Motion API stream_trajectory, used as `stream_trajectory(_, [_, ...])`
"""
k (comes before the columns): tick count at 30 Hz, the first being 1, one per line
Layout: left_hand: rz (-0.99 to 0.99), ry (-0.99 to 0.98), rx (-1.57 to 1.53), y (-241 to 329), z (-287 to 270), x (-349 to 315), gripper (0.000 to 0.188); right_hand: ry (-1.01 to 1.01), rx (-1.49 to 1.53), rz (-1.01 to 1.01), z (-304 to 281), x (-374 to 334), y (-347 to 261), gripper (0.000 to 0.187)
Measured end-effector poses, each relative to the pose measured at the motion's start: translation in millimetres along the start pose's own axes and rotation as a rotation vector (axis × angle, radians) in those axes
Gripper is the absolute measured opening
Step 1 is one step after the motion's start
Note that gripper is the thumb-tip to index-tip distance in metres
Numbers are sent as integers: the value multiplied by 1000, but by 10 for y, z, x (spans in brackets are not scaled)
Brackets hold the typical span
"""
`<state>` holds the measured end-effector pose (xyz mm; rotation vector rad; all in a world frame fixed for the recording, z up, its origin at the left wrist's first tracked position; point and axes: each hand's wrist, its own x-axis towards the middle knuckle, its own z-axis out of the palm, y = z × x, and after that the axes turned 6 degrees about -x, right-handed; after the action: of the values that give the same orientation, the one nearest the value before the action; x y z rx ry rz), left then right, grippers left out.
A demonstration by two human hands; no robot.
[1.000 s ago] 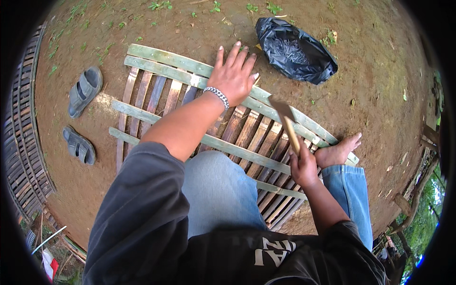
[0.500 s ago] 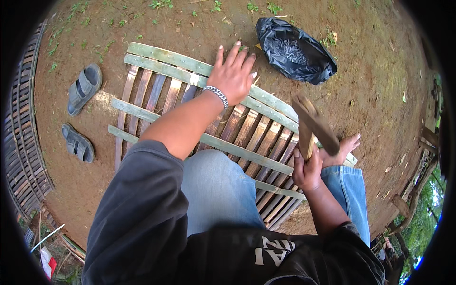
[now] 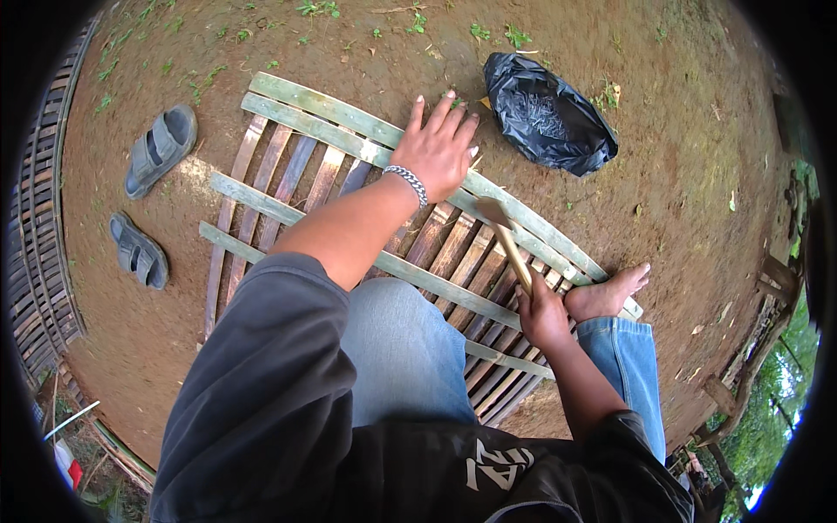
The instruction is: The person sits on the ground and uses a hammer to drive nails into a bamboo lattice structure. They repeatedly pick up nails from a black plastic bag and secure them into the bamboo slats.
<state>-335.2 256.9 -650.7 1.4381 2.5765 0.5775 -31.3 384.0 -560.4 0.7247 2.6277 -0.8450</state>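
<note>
A slatted panel (image 3: 445,287) is lying on bare brown earth (image 3: 697,174), pale green strips crossing its darker slats. The left hand (image 3: 436,161) is resting open on the upper strips, fingers spread, while the right hand (image 3: 542,311) is gripping a hammer (image 3: 514,254) by its handle — its blurred head possibly touching the strips. An open black bag (image 3: 595,135) is sitting beyond the panel, sandals (image 3: 161,150) are lying leftward — and greenery (image 3: 789,383) is showing at right.

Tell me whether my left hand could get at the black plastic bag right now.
Likely yes: your left hand rests spread on the slatted panel, the black plastic bag lies open nearby to its right, and nothing tall appears between them.
</note>
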Motion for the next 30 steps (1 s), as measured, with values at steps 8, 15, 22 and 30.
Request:
stream_trajectory(8, [-6, -15, 24, -60, -24, -63, 52, 398, 342, -399, -163, 169, -176, 17])
stream_trajectory(15, [-7, -23, 19, 8, -4, -30, 52, 44, 120, 26, -1, -45, -71, 43])
stream_trajectory(22, [-14, -32, -6, 7, -38, -19, 52, 100, 100, -66, 54, -38, 24, 22])
stream_trajectory(30, [-23, 168, -77, -1, 32, -53, 49, -31, 97, 178, 218, -263, 463, 48])
